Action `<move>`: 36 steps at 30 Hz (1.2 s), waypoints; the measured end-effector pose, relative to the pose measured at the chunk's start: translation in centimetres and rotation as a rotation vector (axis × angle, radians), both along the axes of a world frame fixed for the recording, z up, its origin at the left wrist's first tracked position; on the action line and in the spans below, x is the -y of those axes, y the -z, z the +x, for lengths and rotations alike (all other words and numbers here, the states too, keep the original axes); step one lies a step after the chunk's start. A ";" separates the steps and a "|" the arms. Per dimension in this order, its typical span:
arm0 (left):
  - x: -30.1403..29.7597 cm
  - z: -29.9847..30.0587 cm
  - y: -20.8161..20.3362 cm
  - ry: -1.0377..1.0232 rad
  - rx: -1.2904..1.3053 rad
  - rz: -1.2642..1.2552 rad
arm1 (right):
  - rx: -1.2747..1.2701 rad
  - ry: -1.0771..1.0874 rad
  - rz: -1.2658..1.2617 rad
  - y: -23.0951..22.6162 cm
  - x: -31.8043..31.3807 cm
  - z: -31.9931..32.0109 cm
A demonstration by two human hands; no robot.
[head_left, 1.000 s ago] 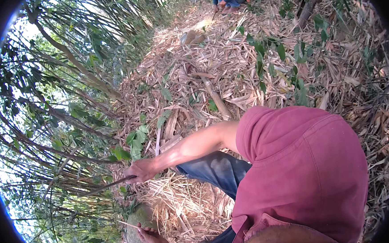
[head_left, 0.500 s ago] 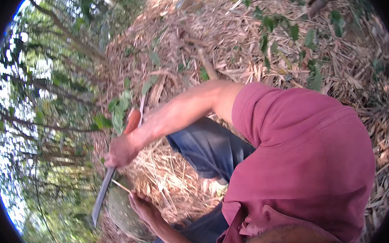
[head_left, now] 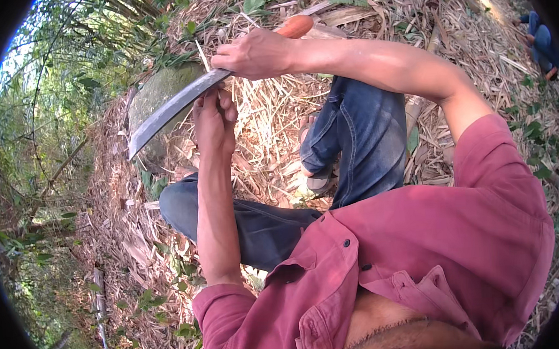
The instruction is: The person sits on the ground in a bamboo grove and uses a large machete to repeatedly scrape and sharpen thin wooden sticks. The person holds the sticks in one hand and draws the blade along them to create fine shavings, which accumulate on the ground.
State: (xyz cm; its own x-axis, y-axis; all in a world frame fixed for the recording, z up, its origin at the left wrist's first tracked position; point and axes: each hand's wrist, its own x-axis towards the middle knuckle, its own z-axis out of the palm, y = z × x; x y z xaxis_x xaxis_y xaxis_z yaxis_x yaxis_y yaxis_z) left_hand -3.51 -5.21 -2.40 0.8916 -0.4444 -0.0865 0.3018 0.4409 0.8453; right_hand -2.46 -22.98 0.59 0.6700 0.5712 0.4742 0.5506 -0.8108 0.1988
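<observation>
My right hand (head_left: pixel 256 53) is closed around the machete (head_left: pixel 176 108) where its blade meets the handle; the orange handle end (head_left: pixel 296 26) sticks out behind the wrist. The long grey blade slants down to the left, its squared tip over a mossy stone (head_left: pixel 162 92). Just below the blade, my left hand (head_left: pixel 215 122) is pinched shut on a thin pale stick (head_left: pixel 202 55). The stick's far end shows above the blade beside my right knuckles; its middle is hidden behind the blade.
My bent legs in blue jeans (head_left: pixel 373 143) frame a patch of pale shavings (head_left: pixel 263 124). Dry leaves and litter cover the ground. Green undergrowth (head_left: pixel 46 125) stands on the left, and part of another person in blue (head_left: pixel 542 40) shows at the far right.
The view has turned, so hands and machete appear higher. My left hand has come up close beneath the blade, and the stick now passes behind it.
</observation>
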 end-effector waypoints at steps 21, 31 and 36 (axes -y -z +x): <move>0.1 1.7 0.2 0.004 -0.079 -0.114 | 0.109 -0.044 -0.015 0.8 0.5 2.1; -0.7 1.9 -0.3 0.001 -0.096 -0.212 | 0.136 -0.074 0.059 0.8 0.0 3.3; -0.7 1.8 -0.9 -0.016 -0.082 -0.201 | 0.112 -0.014 0.038 0.5 0.4 3.4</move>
State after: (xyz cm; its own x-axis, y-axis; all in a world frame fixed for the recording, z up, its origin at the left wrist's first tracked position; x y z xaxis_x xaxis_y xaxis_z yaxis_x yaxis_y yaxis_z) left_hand -1.69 -4.52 -1.46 0.8922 -0.4461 -0.0699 0.3574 0.6031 0.7131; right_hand 0.91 -23.39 0.05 0.6033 0.5607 0.5672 0.5382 -0.8110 0.2293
